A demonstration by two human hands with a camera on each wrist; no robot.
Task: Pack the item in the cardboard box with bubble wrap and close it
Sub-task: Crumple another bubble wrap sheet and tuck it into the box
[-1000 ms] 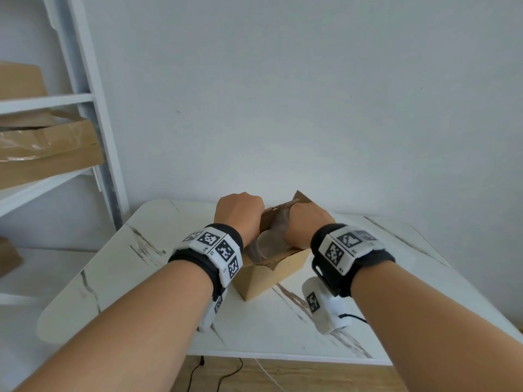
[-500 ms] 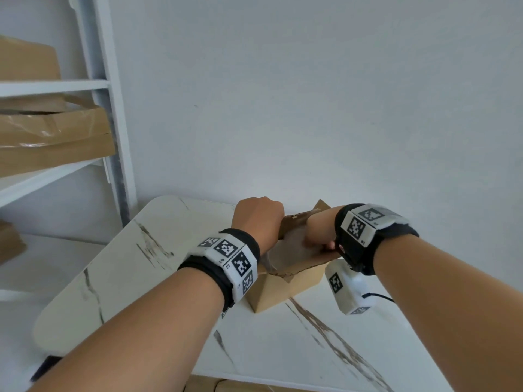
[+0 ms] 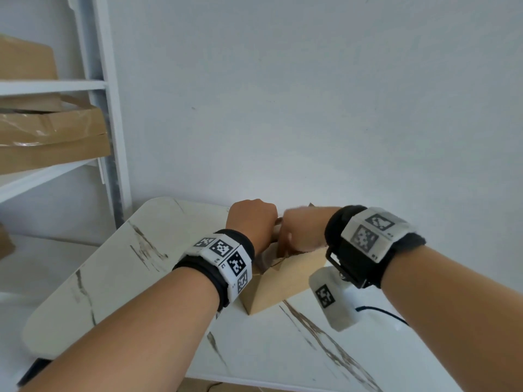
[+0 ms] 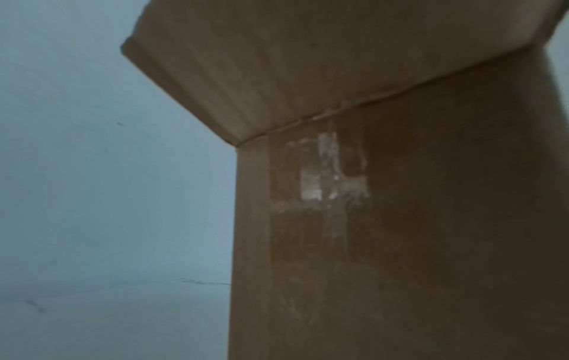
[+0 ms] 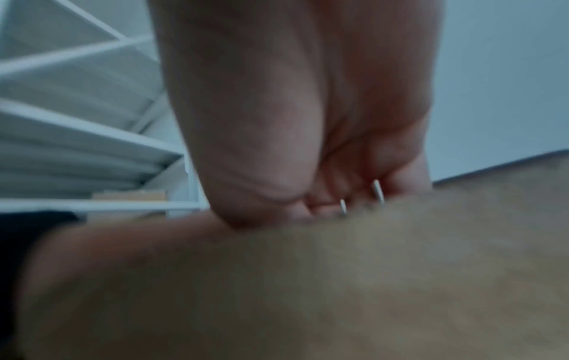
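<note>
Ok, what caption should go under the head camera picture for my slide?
Both hands, left hand and right hand, work at the top of a small cardboard box on a marble-patterned table.

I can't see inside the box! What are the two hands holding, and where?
Both the left hand and right hand are bunched at the top opening of the cardboard box; what their fingers grip there cannot be told.
</note>
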